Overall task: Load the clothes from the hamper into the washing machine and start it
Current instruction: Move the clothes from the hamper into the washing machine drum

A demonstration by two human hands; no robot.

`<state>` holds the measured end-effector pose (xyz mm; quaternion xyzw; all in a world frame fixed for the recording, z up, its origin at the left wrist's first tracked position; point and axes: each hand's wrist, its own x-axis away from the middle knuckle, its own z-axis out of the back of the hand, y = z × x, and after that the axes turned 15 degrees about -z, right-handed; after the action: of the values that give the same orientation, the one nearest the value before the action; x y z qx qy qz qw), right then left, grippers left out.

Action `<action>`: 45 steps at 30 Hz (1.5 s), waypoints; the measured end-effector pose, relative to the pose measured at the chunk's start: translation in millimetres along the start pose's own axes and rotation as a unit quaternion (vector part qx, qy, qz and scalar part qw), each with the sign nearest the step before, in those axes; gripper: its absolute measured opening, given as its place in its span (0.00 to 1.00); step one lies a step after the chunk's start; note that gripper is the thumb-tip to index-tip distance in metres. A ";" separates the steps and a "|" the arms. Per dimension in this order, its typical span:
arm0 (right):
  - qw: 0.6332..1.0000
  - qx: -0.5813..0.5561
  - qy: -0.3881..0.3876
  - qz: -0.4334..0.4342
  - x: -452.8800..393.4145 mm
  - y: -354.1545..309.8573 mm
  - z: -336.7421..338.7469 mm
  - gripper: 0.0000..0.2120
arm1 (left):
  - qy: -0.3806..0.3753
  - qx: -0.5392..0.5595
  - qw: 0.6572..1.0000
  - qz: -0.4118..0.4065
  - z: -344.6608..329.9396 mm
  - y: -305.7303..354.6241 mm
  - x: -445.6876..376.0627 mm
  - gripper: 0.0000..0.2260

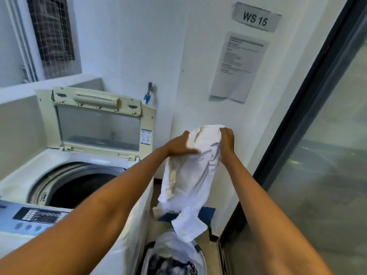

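- Washer stood to the left of the grip, lid raised and drum open, nothing visible inside
- Hamper sat directly below the grip, dark and pale clothes in it
- White garment hung above the hamper, its tail nearly reaching the rim
- Left hand clutched one side of its bunched top, right hand pinched the other
- Loading looked to be in hand; the next move would call for carrying the garment left over the drum, tail clear of the rim, and releasing it
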<state>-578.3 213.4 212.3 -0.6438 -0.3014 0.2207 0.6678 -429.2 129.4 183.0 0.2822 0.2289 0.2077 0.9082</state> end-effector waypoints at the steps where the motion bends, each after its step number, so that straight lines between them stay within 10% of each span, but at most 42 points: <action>1: 0.999 0.019 -0.035 0.012 1.0 -7.8 1.0 0.06 | -0.060 -0.093 0.994 -0.004 6.5 -3.9 0.4 0.25; 4: 0.940 0.284 -0.149 0.119 0.2 -22.2 9.9 0.21 | -0.090 -0.196 0.976 0.022 23.9 -19.6 9.3 0.20; 7: 0.741 0.637 -0.162 0.141 -0.2 -23.4 14.3 0.35 | -0.008 -0.180 0.981 0.068 34.9 -31.2 15.0 0.15; 10: 0.658 0.726 -0.104 0.168 -0.3 -13.1 5.1 0.21 | 0.057 -0.060 0.992 0.097 37.1 -31.6 14.2 0.11; 15: 0.771 0.615 0.057 0.155 -1.5 0.0 4.6 0.16 | -0.020 0.014 0.999 0.028 46.7 -32.4 21.0 0.17; 19: 0.841 0.527 0.081 0.093 0.6 -2.2 -0.9 0.18 | -0.128 -0.200 0.969 0.066 59.2 -31.5 18.0 0.24; 27: 0.886 0.448 0.082 0.088 -7.3 -18.5 4.9 0.21 | 0.282 0.140 0.946 0.081 79.4 -53.5 19.7 0.09; 32: 0.960 0.271 -0.027 0.071 3.2 -37.8 -32.3 0.20 | 0.283 0.244 0.925 0.070 67.2 -25.3 10.9 0.09; 37: 0.967 0.141 -0.204 0.051 27.0 -48.6 -76.8 0.18 | 0.172 0.334 0.918 0.123 53.4 -5.4 -4.6 0.19; 40: 0.964 0.130 -0.213 0.089 23.7 -40.4 -80.5 0.27 | 0.251 0.266 0.919 0.147 56.8 -3.1 -8.3 0.23; 45: 0.932 0.238 -0.261 0.077 18.4 17.3 -70.3 0.46 | 0.366 0.408 0.822 0.152 74.4 5.0 -20.4 0.23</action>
<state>-515.2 176.1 198.1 -0.4065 -0.3531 0.4976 0.6800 -407.3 91.7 246.9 0.5616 0.5627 0.3183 0.5163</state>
